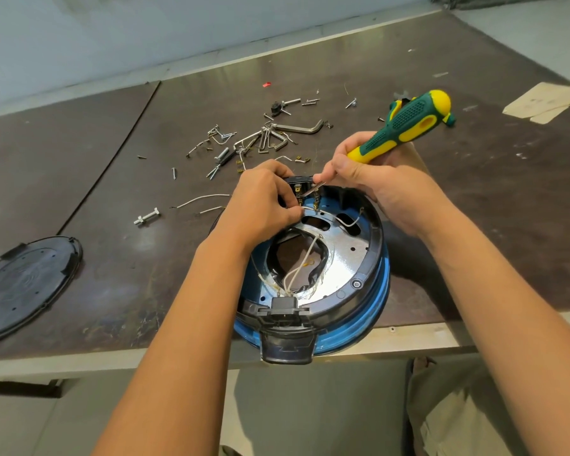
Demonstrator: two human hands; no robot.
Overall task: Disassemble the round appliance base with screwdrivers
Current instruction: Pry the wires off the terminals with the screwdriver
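Here, the right hand [372, 179] clamps around a screwdriver [405, 126], its tip set against terminals [316, 199] just beside the hand, while the left hand [264, 202] pinches a wire [311, 209] next to them, apparently to steady it for freeing from the base [352, 258] lying under both hands.

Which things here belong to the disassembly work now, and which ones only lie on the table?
In use: round appliance base, screwdriver in right hand, white wire pinched by left hand.
Lying about: black cover, hex keys, loose screws, bolt, paper scrap.
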